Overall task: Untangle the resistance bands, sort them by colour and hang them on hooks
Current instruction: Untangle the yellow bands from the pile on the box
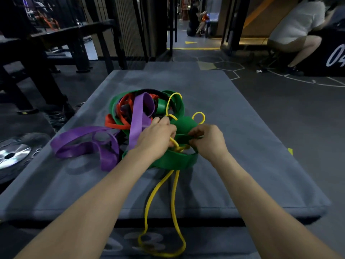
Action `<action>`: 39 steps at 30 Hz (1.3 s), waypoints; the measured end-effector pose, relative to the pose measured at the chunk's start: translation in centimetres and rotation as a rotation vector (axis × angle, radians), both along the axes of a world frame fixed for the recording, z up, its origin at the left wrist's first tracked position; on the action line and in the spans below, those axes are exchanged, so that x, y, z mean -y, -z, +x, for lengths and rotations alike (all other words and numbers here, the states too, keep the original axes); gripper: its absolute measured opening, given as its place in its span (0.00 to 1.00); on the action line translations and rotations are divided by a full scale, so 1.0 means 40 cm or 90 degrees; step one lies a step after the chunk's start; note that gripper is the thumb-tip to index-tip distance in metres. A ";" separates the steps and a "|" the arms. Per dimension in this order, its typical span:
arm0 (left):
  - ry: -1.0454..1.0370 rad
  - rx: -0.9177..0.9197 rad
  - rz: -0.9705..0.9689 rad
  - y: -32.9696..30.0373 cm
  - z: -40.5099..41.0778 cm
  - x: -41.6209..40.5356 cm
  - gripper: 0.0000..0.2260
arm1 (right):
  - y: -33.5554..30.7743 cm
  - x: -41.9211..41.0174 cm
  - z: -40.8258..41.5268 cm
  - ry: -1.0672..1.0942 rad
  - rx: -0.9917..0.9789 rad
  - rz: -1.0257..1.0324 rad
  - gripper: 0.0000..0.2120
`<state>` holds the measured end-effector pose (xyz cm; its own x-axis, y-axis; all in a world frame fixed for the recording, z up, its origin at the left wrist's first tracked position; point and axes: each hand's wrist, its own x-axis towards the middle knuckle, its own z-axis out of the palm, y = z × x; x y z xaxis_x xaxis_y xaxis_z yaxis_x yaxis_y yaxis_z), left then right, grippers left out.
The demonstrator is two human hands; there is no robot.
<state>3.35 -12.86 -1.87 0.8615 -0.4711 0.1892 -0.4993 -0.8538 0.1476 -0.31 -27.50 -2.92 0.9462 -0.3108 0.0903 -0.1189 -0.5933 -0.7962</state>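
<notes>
A tangled heap of resistance bands lies on a grey padded mat. A wide purple band spills out to the left. Red bands and a black band sit at the back of the heap. A wide green band curls under my wrists. A thin yellow band runs from the knot down over the mat's near edge in a long loop. My left hand grips the yellow band at the knot. My right hand pinches the green band beside it.
A weight plate lies on the floor at the left. Black rack frames stand at the back left. A person sits on a box at the far right, and another person crouches in the doorway. No hooks are in view.
</notes>
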 end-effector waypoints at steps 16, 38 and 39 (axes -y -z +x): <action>-0.219 -0.180 -1.060 -0.074 0.020 -0.140 0.11 | -0.072 -0.113 0.017 0.022 0.170 -0.049 0.12; -0.116 -0.318 -1.301 -0.119 -0.009 -0.227 0.10 | -0.098 -0.158 0.023 -0.216 0.158 -0.242 0.10; -0.113 -0.321 -1.270 -0.114 -0.015 -0.222 0.10 | -0.099 -0.164 0.023 -0.200 0.165 -0.212 0.12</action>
<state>2.74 -3.97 2.68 0.9934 0.1148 0.0080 -0.0752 0.5953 0.8000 0.63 -20.92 1.03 0.9224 0.0703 0.3798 0.2820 -0.7945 -0.5378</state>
